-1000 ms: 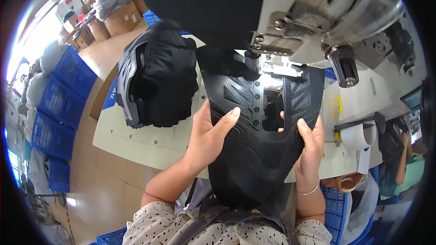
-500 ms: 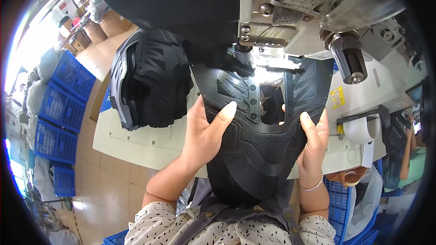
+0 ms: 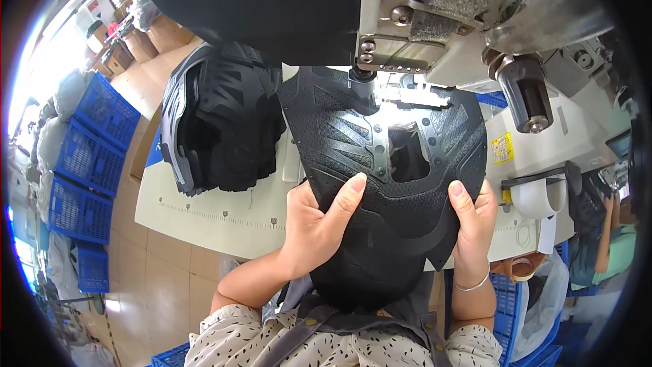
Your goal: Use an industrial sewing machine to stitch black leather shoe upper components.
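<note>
Both of my hands hold a black shoe upper (image 3: 387, 207) with textured panels and a cut-out in its middle. My left hand (image 3: 318, 228) grips its left edge, thumb on top and fingers beneath. On the opposite edge, my right hand (image 3: 475, 221) pinches it the same way, with its fingers partly hidden. The far part of the upper lies under the brightly lit head of a sewing machine (image 3: 394, 24), and its near end droops toward my apron. Whether the needle touches it I cannot make out.
A stack of black shoe uppers (image 3: 234, 112) rests on the left of the pale table (image 3: 204, 224). At right stand a white cylinder (image 3: 536, 196) and a roll of brown tape (image 3: 521, 270). Blue crates (image 3: 81, 207) line the left side. Another person's arm (image 3: 606, 231) shows far right.
The upper has spread wider and flatter under the machine, so both far sides show more fully. My hands have shifted slightly toward me along its edges and still hold it.
</note>
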### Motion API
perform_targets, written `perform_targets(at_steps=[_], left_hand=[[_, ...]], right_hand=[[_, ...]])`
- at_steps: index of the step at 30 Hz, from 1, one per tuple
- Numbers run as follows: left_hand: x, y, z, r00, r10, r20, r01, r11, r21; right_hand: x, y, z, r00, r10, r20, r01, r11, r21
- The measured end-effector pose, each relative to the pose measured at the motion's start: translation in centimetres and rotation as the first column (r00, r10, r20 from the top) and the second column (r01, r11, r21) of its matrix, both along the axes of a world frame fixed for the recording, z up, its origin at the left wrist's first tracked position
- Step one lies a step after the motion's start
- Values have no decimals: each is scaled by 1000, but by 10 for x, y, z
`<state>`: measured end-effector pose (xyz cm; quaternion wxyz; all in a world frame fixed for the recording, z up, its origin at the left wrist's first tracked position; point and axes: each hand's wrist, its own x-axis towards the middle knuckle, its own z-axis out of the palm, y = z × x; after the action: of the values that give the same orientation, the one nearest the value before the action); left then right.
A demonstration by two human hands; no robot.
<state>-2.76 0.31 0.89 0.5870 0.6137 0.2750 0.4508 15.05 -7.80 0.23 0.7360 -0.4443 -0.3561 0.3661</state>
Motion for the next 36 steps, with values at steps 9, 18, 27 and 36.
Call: perform_targets(at_steps=[9, 18, 27, 36], left_hand=[[14, 20, 2, 994, 18, 110, -6, 994, -107], [26, 53, 4, 990, 23, 138, -8, 995, -104], [21, 87, 24, 957, -200, 209, 254, 927, -275], [18, 46, 9, 982, -51, 184, 89, 976, -200]], right_hand=[[2, 16, -4, 998, -65, 25, 64, 997, 30], [8, 44, 6, 998, -48, -30, 49, 997, 59], [2, 50, 4, 997, 20, -70, -10, 991, 134], [-1, 41, -1, 995, 59, -77, -57, 998, 33]])
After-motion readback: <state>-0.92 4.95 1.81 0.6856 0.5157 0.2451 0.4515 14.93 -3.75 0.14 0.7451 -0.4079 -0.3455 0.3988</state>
